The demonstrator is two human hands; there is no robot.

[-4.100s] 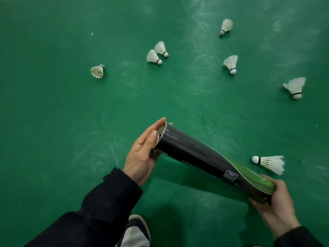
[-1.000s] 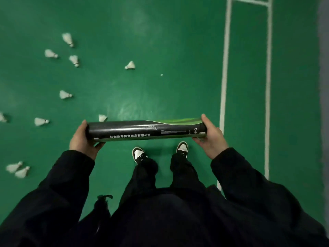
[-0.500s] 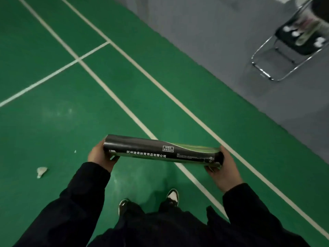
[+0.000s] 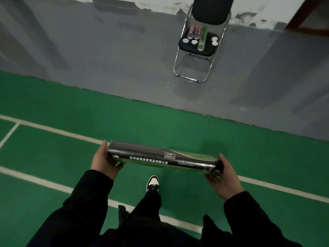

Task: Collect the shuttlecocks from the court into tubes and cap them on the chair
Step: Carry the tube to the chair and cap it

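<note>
The left hand (image 4: pixel 104 162) is cupped over 1 end of the black-and-green tube (image 4: pixel 164 158), fingers curled round its rim, apparently to block that opening. The tube is carried level between the 2 hands, long axis running left to right. The right hand (image 4: pixel 223 177) grips the other end likewise. The chair (image 4: pixel 193 49), bearing further tubes and caps, stands well beyond the fingers.

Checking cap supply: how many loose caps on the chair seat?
4. Two left of the green tube: cap, cap. Two to its right: cap, cap. More may hide behind the tubes on the chair. View is blurry.
</note>
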